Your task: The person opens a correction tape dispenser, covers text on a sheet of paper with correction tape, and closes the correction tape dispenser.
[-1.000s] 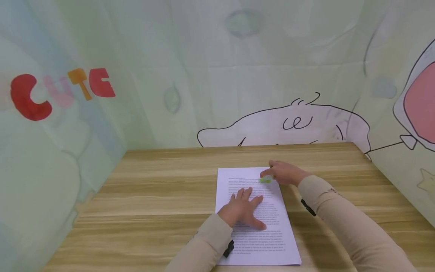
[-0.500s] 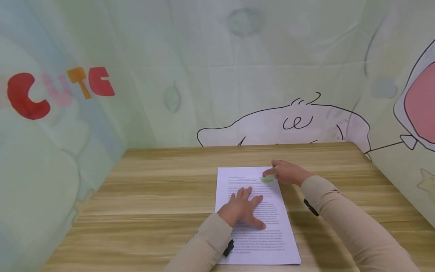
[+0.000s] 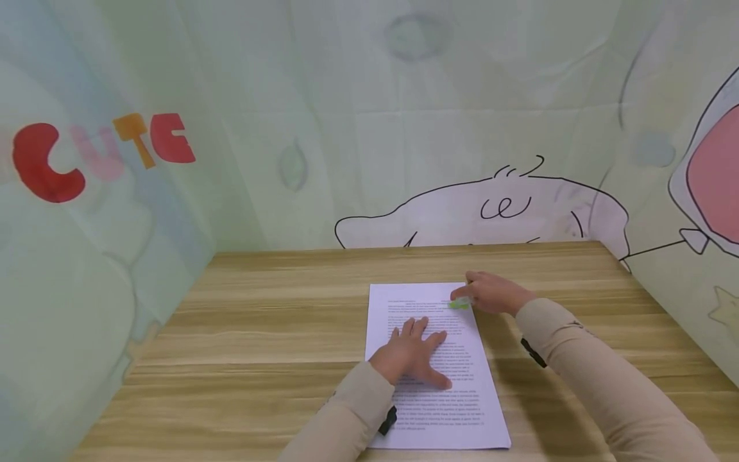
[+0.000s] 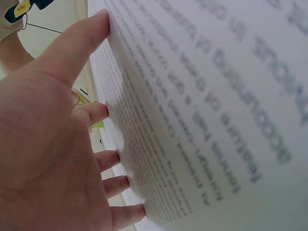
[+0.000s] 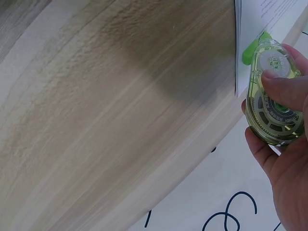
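Note:
A stack of printed paper (image 3: 427,417) lies on the wooden table. Spread fingers of my left hand (image 3: 411,359) rest on the middle of the top sheet; the left wrist view shows the fingertips and thumb (image 4: 72,43) touching the print. Near the sheet's upper right corner, my right hand (image 3: 493,292) holds a correction tape dispenser (image 5: 275,96), clear-bodied with its reels showing inside. My thumb lies on its side and the fingers curl behind it. Its green tip piece (image 5: 251,52) is over the printed lines close to the right edge.
The wooden table (image 3: 265,321) extends around the paper, up to a pale fabric backdrop (image 3: 358,160) with cartoon drawings at the back and both sides. Sleeved forearms (image 3: 600,372) come in from the front.
My right hand has slid a short way to the right with the correction tape, toward the sheet's right edge. The left hand has stayed in place on the paper.

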`<state>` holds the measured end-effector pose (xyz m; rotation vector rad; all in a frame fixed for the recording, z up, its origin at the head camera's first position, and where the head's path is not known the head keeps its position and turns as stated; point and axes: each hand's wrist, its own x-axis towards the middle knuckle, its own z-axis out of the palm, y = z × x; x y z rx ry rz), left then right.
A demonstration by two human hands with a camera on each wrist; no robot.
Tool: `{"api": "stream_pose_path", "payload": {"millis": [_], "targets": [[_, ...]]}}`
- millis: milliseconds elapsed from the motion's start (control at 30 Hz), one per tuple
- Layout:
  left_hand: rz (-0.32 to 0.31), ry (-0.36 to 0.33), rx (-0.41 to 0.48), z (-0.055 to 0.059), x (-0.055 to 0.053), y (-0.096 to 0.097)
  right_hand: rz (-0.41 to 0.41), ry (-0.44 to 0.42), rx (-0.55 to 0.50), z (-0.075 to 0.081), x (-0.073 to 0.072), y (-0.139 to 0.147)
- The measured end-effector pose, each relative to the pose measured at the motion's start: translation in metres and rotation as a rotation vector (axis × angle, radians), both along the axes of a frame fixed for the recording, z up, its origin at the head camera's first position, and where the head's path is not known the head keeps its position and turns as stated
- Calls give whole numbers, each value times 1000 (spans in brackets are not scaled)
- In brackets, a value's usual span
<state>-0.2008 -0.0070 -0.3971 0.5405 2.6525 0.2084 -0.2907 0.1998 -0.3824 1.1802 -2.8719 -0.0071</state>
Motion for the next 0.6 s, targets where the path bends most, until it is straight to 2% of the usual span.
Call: {"api": "stream_pose_path", "payload": {"millis": [233, 467, 600], "targets": [[0, -3, 5, 1, 0, 0, -37, -22, 23, 0, 0, 3], [0, -3, 2, 1, 0, 0, -41, 2, 38, -3, -1, 7], [8, -9, 2, 2, 1, 0, -49, -16, 34, -2, -1, 9]]}}
